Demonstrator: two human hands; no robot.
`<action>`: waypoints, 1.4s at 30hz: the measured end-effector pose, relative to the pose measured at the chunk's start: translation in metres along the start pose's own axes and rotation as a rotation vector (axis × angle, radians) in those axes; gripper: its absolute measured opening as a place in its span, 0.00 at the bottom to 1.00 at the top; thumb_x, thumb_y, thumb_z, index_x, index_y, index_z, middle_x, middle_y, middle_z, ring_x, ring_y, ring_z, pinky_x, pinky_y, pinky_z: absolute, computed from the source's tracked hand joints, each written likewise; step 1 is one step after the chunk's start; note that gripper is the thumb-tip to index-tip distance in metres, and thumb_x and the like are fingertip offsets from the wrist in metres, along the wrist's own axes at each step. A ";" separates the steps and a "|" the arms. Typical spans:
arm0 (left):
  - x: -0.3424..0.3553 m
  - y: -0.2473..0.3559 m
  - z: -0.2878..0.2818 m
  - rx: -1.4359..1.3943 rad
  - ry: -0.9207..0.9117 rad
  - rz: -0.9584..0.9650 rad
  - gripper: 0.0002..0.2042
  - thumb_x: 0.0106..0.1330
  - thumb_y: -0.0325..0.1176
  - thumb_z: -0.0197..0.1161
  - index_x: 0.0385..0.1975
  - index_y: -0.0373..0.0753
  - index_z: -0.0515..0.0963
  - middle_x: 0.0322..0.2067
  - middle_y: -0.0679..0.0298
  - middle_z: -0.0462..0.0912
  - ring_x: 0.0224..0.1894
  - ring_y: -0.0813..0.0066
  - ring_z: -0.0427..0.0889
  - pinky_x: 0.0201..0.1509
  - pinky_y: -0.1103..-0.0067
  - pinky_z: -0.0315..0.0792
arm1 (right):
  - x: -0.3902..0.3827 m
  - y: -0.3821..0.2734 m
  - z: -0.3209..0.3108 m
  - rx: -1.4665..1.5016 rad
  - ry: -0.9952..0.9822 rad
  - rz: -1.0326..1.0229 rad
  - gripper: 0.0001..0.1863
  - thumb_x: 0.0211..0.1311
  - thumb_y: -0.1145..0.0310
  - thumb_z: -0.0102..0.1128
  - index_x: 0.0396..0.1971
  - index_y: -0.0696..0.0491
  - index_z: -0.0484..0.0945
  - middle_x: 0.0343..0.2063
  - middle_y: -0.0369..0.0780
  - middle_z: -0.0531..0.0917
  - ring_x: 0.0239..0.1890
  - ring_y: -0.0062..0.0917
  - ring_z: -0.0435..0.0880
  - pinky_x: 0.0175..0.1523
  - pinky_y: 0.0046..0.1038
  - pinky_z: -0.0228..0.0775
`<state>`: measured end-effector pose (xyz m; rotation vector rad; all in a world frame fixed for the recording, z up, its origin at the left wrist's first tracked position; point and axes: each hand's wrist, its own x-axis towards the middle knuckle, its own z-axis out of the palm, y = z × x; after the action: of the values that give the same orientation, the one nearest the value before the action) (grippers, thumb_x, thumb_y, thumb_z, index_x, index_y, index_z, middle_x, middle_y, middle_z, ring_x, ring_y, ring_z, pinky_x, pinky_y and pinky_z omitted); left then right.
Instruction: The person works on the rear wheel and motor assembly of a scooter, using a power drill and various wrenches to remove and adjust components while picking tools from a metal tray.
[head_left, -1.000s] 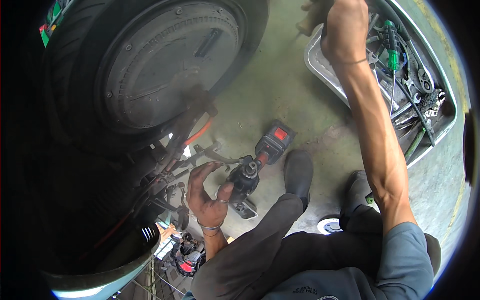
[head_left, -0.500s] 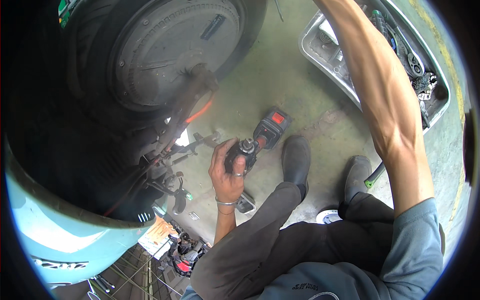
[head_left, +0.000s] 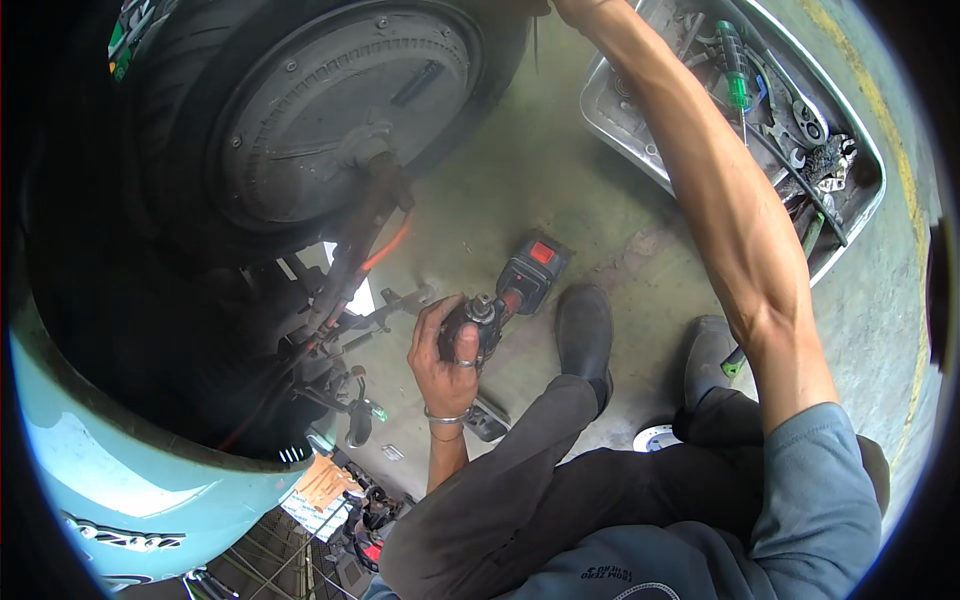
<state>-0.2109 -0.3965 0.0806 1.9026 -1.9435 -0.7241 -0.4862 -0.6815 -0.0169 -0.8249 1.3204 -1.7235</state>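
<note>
My left hand (head_left: 447, 372) is wrapped round the head of a cordless impact wrench (head_left: 482, 335), its bare metal drive (head_left: 482, 303) facing up. The tool's black battery with a red patch (head_left: 535, 265) points away, toward the far right. Stretched far forward, my right hand (head_left: 582, 10) is cut off by the upper edge of the picture beside the tyre (head_left: 505, 60), so its fingers are hidden. The scooter's wheel (head_left: 340, 120) has a dusty grey hub, with an axle (head_left: 372, 150) at its centre and an orange cable (head_left: 388, 243) nearby.
A grey metal tray (head_left: 860, 215) of tools lies at the right, holding a green screwdriver (head_left: 735, 65) and a ratchet (head_left: 808, 120). The scooter's light-blue body panel (head_left: 150, 480) curves along the left. My shoes (head_left: 585, 335) rest on the green floor.
My right hand has swung left, away from over the tray to beside the tyre, uncovering more tools. My left hand keeps its hold on the impact wrench. The view has shifted slightly.
</note>
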 end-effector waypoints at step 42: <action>-0.007 -0.006 0.005 -0.057 0.004 0.013 0.22 0.66 0.46 0.64 0.49 0.32 0.78 0.44 0.51 0.81 0.45 0.55 0.82 0.50 0.69 0.75 | 0.097 -0.093 0.082 -0.649 -0.601 -0.625 0.23 0.69 0.54 0.51 0.41 0.61 0.83 0.42 0.55 0.84 0.46 0.47 0.82 0.53 0.40 0.72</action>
<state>-0.2087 -0.3886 0.0742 1.8553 -1.9100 -0.7638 -0.4802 -0.7915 0.0956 -2.1171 1.2569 -1.2596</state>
